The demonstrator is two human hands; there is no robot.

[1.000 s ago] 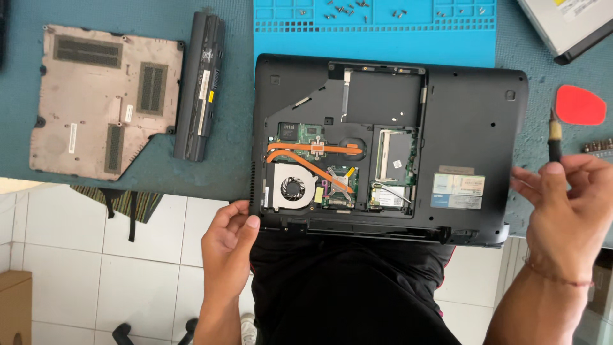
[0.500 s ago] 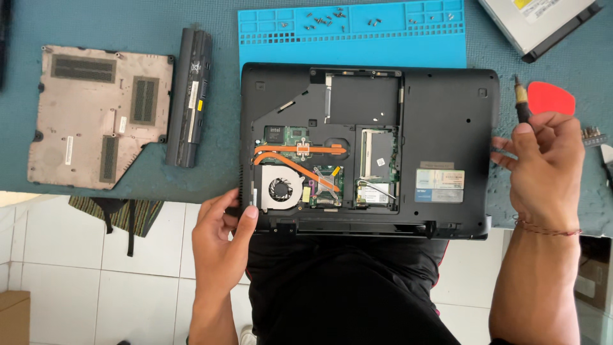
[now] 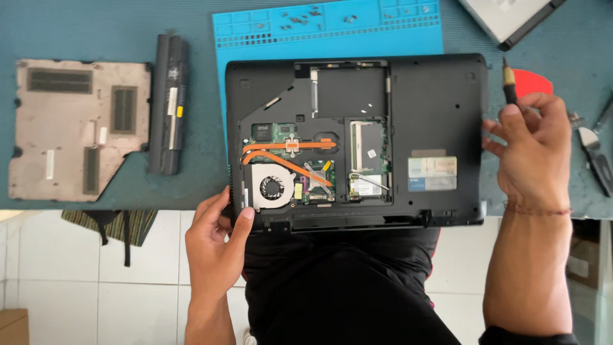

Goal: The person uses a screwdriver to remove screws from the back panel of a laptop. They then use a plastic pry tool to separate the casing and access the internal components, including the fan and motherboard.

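Note:
A black laptop [image 3: 434, 108] lies upside down on the teal table, its bottom cover off, showing a fan, copper heat pipes and circuit boards. My left hand [image 3: 217, 239] grips its near left corner, thumb on the edge beside the fan. My right hand [image 3: 533, 150] rests against the laptop's right edge and holds a thin dark tool with a tan collar [image 3: 509, 80], tip pointing away from me.
The removed brown bottom cover [image 3: 76, 128] and a black battery [image 3: 169, 102] lie at the left. A blue mat [image 3: 332, 29] with several small screws sits behind the laptop. A red pick [image 3: 533, 82], dark pliers [image 3: 597, 156] and a grey drive [image 3: 511, 16] are at the right.
The view has shifted so the laptop sits further left and lower in frame. My right hand with the tool has closed in on the laptop's right edge. My left hand keeps its grip.

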